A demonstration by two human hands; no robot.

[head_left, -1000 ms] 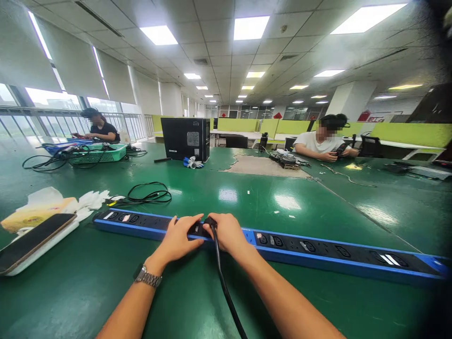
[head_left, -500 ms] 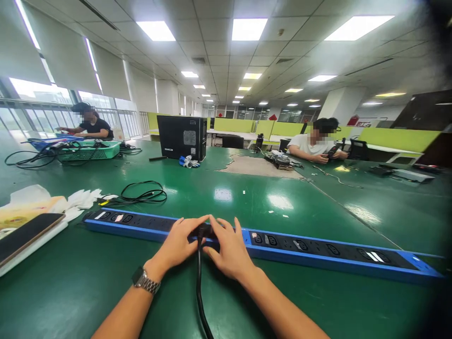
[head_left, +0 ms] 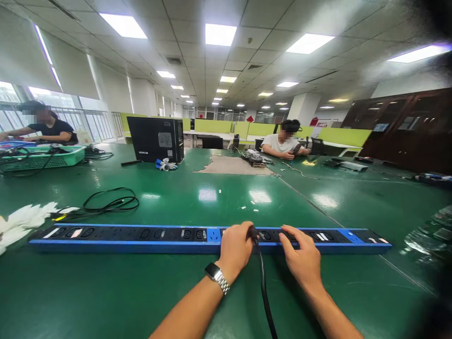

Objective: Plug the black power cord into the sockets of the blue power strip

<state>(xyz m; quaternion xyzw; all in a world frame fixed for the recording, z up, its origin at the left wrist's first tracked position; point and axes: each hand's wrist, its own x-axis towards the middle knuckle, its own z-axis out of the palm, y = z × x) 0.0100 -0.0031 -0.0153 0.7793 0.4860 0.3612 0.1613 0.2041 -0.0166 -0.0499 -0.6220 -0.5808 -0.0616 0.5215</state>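
Observation:
A long blue and black power strip (head_left: 141,246) lies across the green table in front of me, with rows of sockets along its top. My left hand (head_left: 237,245), with a watch on the wrist, is closed around the plug end of a thick black power cord (head_left: 263,278) at the strip, right of its middle blue socket (head_left: 213,235). The cord runs down towards me. Just to the right, my right hand (head_left: 302,254) has its fingers apart and rests on or at the strip's edge, holding nothing. The plug itself is mostly hidden by my left fingers.
A coiled black cable (head_left: 111,200) and white tissues (head_left: 26,221) lie at left. Farther back are a green basket (head_left: 52,160), a black computer case (head_left: 155,140) and gloves (head_left: 165,164). A clear plastic item (head_left: 431,233) is at right. Two people sit across the table.
My hands and the plug have moved right along the strip. The right hand has come away from the left. The view has turned right, and the strip's right end now shows whole.

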